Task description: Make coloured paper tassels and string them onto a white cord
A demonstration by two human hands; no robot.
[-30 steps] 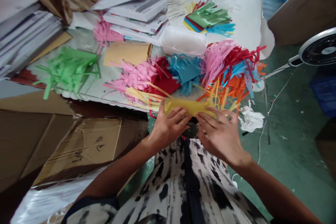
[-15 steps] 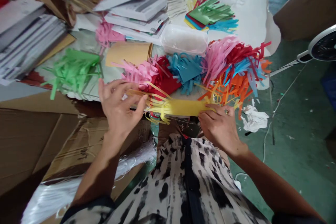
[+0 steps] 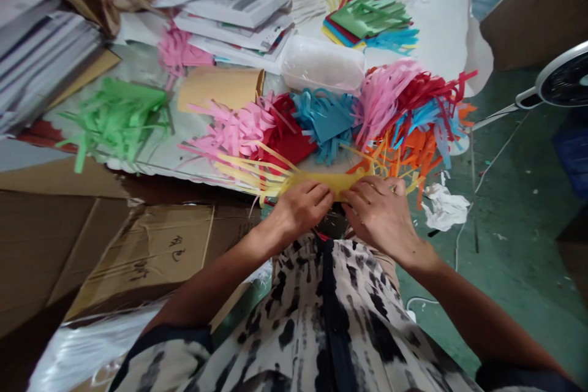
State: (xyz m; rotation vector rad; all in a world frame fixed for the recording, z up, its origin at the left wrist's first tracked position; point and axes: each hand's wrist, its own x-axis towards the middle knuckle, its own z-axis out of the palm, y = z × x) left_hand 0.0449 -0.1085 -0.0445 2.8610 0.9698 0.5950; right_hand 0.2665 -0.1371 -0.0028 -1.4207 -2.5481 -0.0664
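L hand [image 3: 301, 208] is back on the yellow fringed paper [image 3: 321, 184]. Half a sec ago it was off the paper, open & raised over the near left of the tabletop; the paper lay as a flatter, longer band w/ only R hand [image 3: 376, 217] on it. Now both hands sit close together at the near edge of the tabletop, just in front of the body, fingers curled over the solid yellow band. Both grips clenched on it, no gap between paper & fingers visible. Band looks bunched and narrower than before, its fringe fanning out left past L hand. Can't tell if its ends overlap, hands cover too much.

Fringed bundles lie just beyond the hands: pink [image 3: 232, 131], red [image 3: 287, 138], blue [image 3: 324, 116], orange [image 3: 408, 153]. A green one [image 3: 114, 116] sits further left. Clear plastic tub [image 3: 321, 64] & kraft paper sheet [image 3: 218, 89] are behind the row, w/ a cut stack of green, blue & yellow paper [image 3: 367, 21] far right of the tub. Crumpled white paper [image 3: 443, 208] on floor to the right.
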